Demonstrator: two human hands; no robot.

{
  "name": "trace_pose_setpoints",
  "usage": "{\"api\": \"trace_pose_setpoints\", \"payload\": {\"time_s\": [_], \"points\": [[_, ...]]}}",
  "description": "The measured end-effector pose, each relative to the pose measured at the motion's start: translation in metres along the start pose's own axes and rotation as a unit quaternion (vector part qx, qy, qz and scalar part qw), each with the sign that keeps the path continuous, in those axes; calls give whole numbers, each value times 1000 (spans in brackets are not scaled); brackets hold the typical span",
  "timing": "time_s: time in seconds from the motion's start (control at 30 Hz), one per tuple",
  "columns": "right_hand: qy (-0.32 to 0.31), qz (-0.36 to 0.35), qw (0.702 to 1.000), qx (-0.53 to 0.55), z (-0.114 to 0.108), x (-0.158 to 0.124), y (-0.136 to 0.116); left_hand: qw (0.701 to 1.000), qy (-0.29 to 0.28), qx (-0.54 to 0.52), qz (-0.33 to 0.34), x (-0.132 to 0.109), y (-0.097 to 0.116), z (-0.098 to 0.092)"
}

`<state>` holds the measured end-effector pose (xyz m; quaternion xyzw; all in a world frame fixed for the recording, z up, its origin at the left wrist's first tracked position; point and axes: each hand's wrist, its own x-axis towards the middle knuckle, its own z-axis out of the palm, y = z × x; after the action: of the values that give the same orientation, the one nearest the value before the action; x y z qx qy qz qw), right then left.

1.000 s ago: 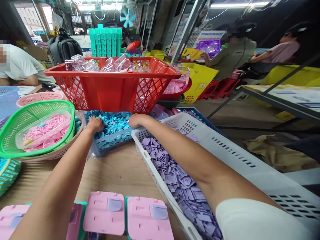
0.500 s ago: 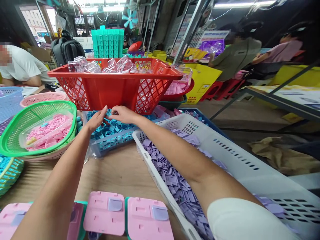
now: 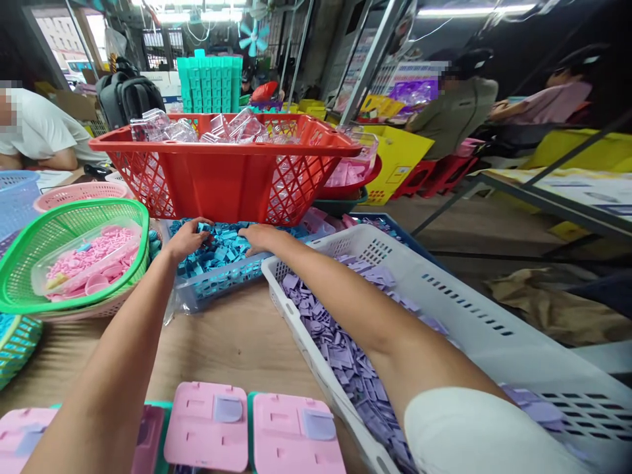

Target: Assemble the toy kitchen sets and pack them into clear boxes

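Blue pieces (image 3: 228,245) lie in the basket (image 3: 247,272), likely light, stiff and slick, best pinched by their edges. Left hand (image 3: 185,239) and right hand (image 3: 261,237) bend over them; whether fingers pinch any, I cannot tell.

What the left hand (image 3: 190,238) and right hand (image 3: 261,238) hold among the blue pieces (image 3: 230,247) is too small to tell. A red basket (image 3: 212,184) hides the far side of their tray (image 3: 217,289). The right forearm (image 3: 336,280) covers some purple pieces (image 3: 345,359); their white crate (image 3: 484,349) runs out of view at the near right. The leftmost pink box (image 3: 27,431) is cut off at the left. Far-right co-workers (image 3: 461,108) are blurred.
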<state>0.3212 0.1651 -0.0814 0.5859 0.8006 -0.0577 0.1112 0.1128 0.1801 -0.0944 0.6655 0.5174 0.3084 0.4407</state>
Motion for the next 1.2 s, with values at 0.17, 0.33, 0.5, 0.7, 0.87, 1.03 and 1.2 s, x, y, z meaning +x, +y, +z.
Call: {"api": "trace_pose_setpoints", "payload": {"time_s": [0.17, 0.33, 0.5, 0.7, 0.87, 1.03, 1.2], "points": [[24, -14, 1000, 13, 2, 4, 2, 1000, -5, -12, 24, -2, 0, -1], [24, -7, 999, 25, 7, 4, -3, 995, -22, 84, 45, -2, -2, 0], [37, 9, 999, 39, 12, 9, -8, 936, -77, 336, 69, -1, -4, 8], [82, -22, 994, 65, 15, 8, 0, 905, -75, 412, 79, 0, -4, 11], [120, -80, 984, 104, 20, 9, 3, 926, -95, 357, 75, -3, 1, 9], [149, -161, 953, 211, 26, 15, 5, 935, -72, 336, 88, 0, -1, 7], [170, -118, 882, 424, 18, 6, 1, 955, 11, 267, 127, -1, 1, 3]]}}
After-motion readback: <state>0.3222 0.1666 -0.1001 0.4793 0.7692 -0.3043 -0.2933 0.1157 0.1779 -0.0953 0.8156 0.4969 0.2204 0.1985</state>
